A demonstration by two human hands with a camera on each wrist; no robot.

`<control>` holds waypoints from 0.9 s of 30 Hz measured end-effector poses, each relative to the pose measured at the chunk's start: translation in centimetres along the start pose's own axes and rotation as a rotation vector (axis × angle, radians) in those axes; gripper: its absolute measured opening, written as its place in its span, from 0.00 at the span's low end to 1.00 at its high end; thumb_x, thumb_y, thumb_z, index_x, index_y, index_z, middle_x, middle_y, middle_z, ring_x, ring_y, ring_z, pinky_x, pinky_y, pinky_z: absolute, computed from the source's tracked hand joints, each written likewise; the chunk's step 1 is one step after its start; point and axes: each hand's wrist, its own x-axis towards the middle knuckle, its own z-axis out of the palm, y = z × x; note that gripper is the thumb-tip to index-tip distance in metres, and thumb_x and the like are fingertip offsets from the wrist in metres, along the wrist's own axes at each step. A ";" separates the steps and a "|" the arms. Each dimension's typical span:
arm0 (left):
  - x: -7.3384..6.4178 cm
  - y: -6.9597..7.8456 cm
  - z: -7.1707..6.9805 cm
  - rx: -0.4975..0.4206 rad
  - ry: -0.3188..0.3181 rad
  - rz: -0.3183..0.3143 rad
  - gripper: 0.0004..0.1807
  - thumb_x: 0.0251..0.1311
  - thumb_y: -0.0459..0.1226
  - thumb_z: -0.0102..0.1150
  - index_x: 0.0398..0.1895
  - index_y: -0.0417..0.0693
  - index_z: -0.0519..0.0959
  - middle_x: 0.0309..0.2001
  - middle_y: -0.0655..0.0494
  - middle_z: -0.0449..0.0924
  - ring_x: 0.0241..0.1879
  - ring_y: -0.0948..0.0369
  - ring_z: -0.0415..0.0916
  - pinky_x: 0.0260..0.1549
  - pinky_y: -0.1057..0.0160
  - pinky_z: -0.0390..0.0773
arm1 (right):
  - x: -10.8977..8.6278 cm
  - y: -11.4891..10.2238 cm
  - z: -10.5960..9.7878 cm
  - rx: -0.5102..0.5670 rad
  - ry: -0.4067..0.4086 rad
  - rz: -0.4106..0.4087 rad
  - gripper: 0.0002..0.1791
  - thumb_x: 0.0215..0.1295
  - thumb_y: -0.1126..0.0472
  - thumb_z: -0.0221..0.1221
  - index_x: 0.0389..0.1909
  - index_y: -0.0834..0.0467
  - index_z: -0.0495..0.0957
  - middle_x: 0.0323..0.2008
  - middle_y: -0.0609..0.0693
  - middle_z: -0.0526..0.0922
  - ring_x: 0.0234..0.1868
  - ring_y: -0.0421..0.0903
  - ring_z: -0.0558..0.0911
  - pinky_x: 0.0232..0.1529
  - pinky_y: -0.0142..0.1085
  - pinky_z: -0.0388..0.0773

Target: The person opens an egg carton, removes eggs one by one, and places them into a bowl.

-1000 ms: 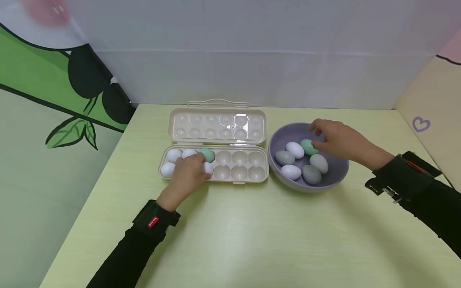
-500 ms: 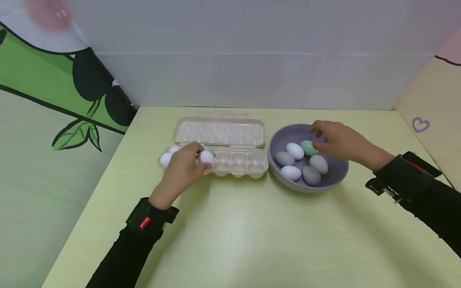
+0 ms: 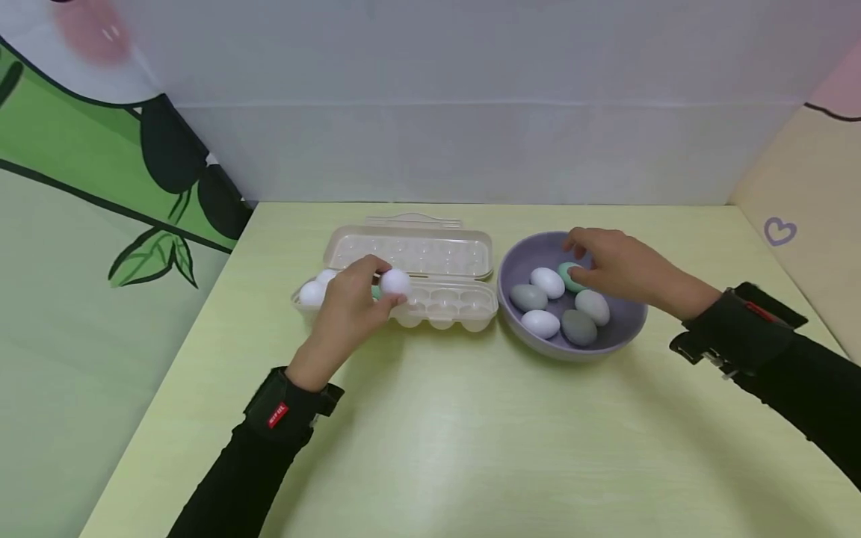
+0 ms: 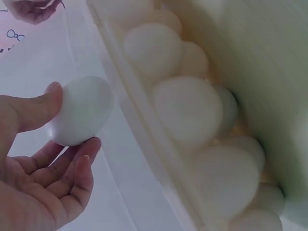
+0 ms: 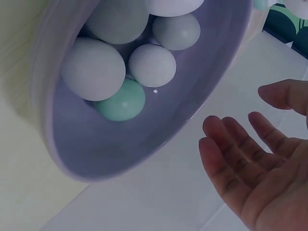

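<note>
My left hand (image 3: 346, 310) pinches a white egg (image 3: 395, 282) between thumb and fingers, just above the clear egg carton (image 3: 464, 300). In the left wrist view, the held egg (image 4: 85, 110) is apart from the row of eggs in the carton. White eggs (image 3: 312, 294) fill its left end, and a green egg (image 3: 376, 292) shows partly behind the hand. My right hand (image 3: 622, 269) hovers over the far right side of a purple bowl (image 3: 558, 350), fingers loosely bent and holding nothing. White, grey and green eggs lie in the bowl, the green egg (image 5: 122, 101) nearest that hand.
The carton's lid (image 3: 410, 250) lies folded back behind it, toward the white wall sheet (image 3: 471, 149). The bowl stands close to the carton's right end. Pale wooden tabletop (image 3: 471, 433) stretches in front of both.
My left hand has lifted the white egg up from the carton's front row. The carton has tipped, and its lid sits lower and farther back. My right hand has hardly moved.
</note>
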 end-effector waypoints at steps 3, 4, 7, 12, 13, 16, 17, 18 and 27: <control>0.1 1.1 0.2 -0.054 0.024 -0.001 0.22 0.43 0.37 0.69 0.40 0.42 0.70 0.38 0.51 0.75 0.38 0.56 0.73 0.35 0.57 0.73 | 0.5 -0.6 0.4 0.007 -0.004 -0.018 0.15 0.59 0.60 0.53 0.47 0.57 0.69 0.39 0.50 0.74 0.33 0.44 0.73 0.35 0.41 0.71; 0.2 1.5 0.4 -0.073 0.032 0.004 0.22 0.43 0.37 0.69 0.40 0.43 0.70 0.38 0.52 0.75 0.38 0.57 0.73 0.35 0.58 0.73 | 0.7 -0.9 0.6 0.011 -0.007 -0.024 0.15 0.59 0.60 0.53 0.47 0.56 0.69 0.39 0.50 0.73 0.33 0.44 0.73 0.35 0.40 0.71; 0.5 2.4 0.9 -0.140 0.061 0.041 0.21 0.43 0.37 0.69 0.41 0.43 0.71 0.39 0.52 0.76 0.37 0.59 0.73 0.34 0.60 0.73 | 1.3 -1.6 1.3 0.013 -0.011 -0.071 0.17 0.60 0.59 0.53 0.49 0.56 0.67 0.40 0.50 0.74 0.36 0.46 0.74 0.36 0.40 0.72; 0.9 4.0 1.8 -0.255 0.092 0.100 0.21 0.43 0.35 0.69 0.40 0.42 0.71 0.39 0.52 0.76 0.36 0.60 0.74 0.34 0.60 0.75 | 1.8 -3.7 2.6 0.074 -0.015 -0.120 0.32 0.59 0.52 0.57 0.61 0.52 0.54 0.41 0.49 0.76 0.43 0.46 0.75 0.39 0.40 0.73; 1.0 4.2 2.0 -0.280 0.093 0.108 0.21 0.43 0.35 0.69 0.40 0.42 0.70 0.39 0.52 0.76 0.36 0.60 0.74 0.33 0.59 0.75 | 1.8 -4.2 3.0 0.101 -0.016 -0.125 0.35 0.59 0.51 0.58 0.63 0.50 0.51 0.42 0.48 0.76 0.44 0.45 0.75 0.40 0.39 0.73; 1.2 5.0 2.6 -0.355 0.090 0.126 0.21 0.44 0.35 0.69 0.40 0.43 0.70 0.39 0.53 0.76 0.35 0.60 0.74 0.32 0.60 0.75 | 2.1 -5.5 4.0 0.145 0.020 -0.201 0.43 0.56 0.48 0.61 0.65 0.48 0.45 0.47 0.48 0.74 0.45 0.43 0.74 0.39 0.38 0.73; 1.3 5.3 2.8 -0.378 0.088 0.127 0.21 0.44 0.35 0.69 0.40 0.43 0.69 0.39 0.53 0.75 0.35 0.61 0.74 0.32 0.61 0.75 | 2.2 -5.9 4.3 0.155 0.041 -0.246 0.44 0.56 0.49 0.61 0.66 0.48 0.44 0.49 0.48 0.72 0.45 0.43 0.74 0.40 0.37 0.73; 1.4 5.5 3.0 -0.400 0.090 0.128 0.21 0.44 0.35 0.69 0.40 0.43 0.69 0.39 0.53 0.75 0.35 0.61 0.74 0.31 0.61 0.75 | 2.3 -6.2 4.6 0.162 0.065 -0.291 0.43 0.56 0.49 0.61 0.66 0.49 0.45 0.49 0.47 0.71 0.44 0.43 0.74 0.39 0.37 0.73; 2.1 7.0 3.9 -0.517 0.047 0.087 0.22 0.47 0.37 0.67 0.44 0.46 0.68 0.45 0.55 0.73 0.39 0.63 0.73 0.34 0.59 0.74 | 2.7 -6.7 5.5 0.143 0.301 -0.548 0.24 0.56 0.64 0.59 0.53 0.56 0.61 0.47 0.49 0.68 0.42 0.42 0.72 0.39 0.37 0.74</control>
